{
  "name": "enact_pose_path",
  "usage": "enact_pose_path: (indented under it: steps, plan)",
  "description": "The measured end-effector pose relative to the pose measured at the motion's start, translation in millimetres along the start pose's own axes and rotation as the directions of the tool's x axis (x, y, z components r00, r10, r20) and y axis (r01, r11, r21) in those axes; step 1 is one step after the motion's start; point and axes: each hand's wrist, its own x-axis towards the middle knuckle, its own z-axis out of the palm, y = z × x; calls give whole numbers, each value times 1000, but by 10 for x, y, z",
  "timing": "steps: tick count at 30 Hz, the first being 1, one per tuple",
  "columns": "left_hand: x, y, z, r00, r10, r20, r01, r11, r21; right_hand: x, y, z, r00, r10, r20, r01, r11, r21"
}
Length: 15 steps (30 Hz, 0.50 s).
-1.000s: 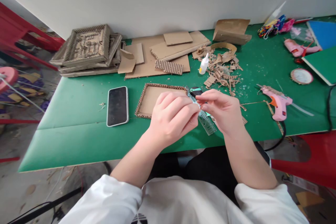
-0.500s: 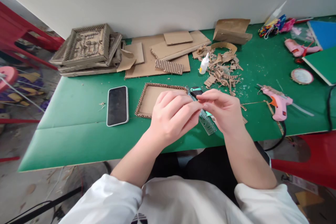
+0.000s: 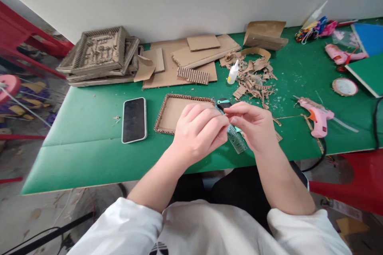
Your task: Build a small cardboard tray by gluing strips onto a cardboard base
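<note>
My left hand (image 3: 202, 133) is closed, its fingers curled and meeting the fingertips of my right hand (image 3: 253, 123). The right thumb and forefinger are pinched together; whatever lies between the two hands is hidden or too small to name. Under them, a shallow cardboard tray (image 3: 163, 113) with a corrugated rim rests on the green table, its right part covered by my left hand. A clear green ruler (image 3: 237, 141) slants beneath my fingers. Beside it shows a black and teal cutter (image 3: 223, 103), partly covered by my right hand.
A phone (image 3: 134, 120) lies left of the tray. Behind stand a glue bottle (image 3: 232, 72), cardboard scraps (image 3: 254, 83), flat cardboard sheets (image 3: 167, 77) and stacked cardboard trays (image 3: 98, 51). To the right are a pink glue gun (image 3: 318, 117) with a cable and a tape roll (image 3: 344, 86).
Both hands stay almost in place, fingertips still together. My left fingers have curled in slightly more; nothing else on the table has moved.
</note>
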Motion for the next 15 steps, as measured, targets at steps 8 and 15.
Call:
enact_pose_path:
  steps: [8,15]
  plan:
    - [-76,42,39,878,-475,62,418,695,-585,-1,30,-27,990,141,1,-139,978,155]
    - [-147,40,164,461,-685,565,602,-226,-765,-46,-12,-16,983,-182,4,177,948,-264]
